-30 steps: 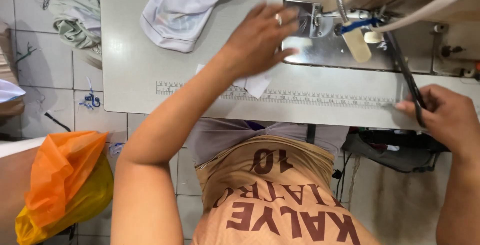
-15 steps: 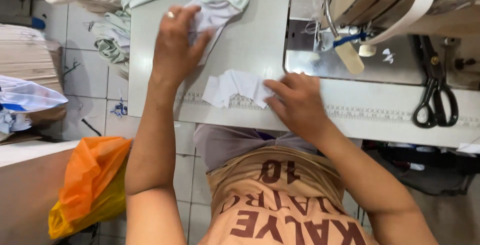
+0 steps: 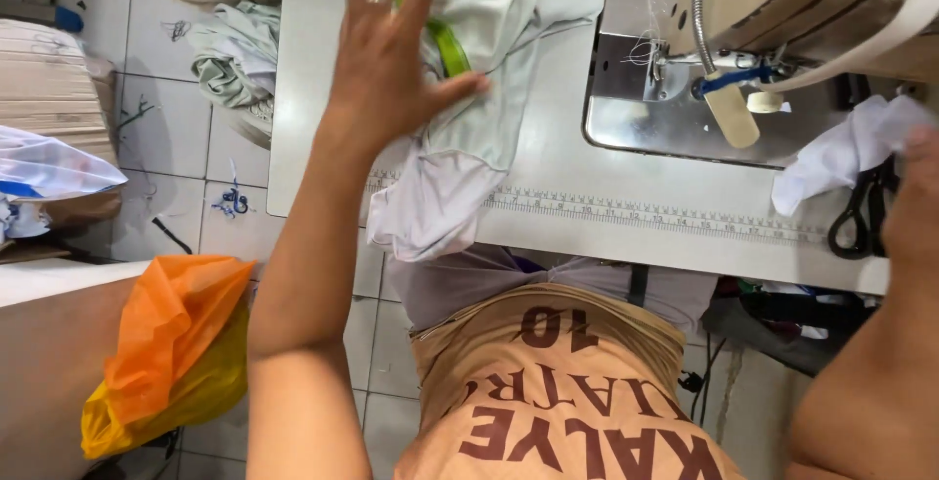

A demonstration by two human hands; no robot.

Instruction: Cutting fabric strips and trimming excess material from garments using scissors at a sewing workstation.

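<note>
The pale garment (image 3: 469,118) is lying bunched on the desk (image 3: 313,89), one end drooping over the near edge toward the lap. The left hand (image 3: 391,59) is pressing on it with fingers spread, its grip open and flat, not pinching. The right hand (image 3: 915,206) is sitting at the frame's right edge against a white scrap (image 3: 841,152) beside the scissors (image 3: 861,211); whether its grip is closed is impossible to tell. The sewing machine (image 3: 743,49) is standing between the two. The hanging end looks likely to drag the garment off the desk, since only a flat palm is holding it, and the scrap could snag on the scissors.
</note>
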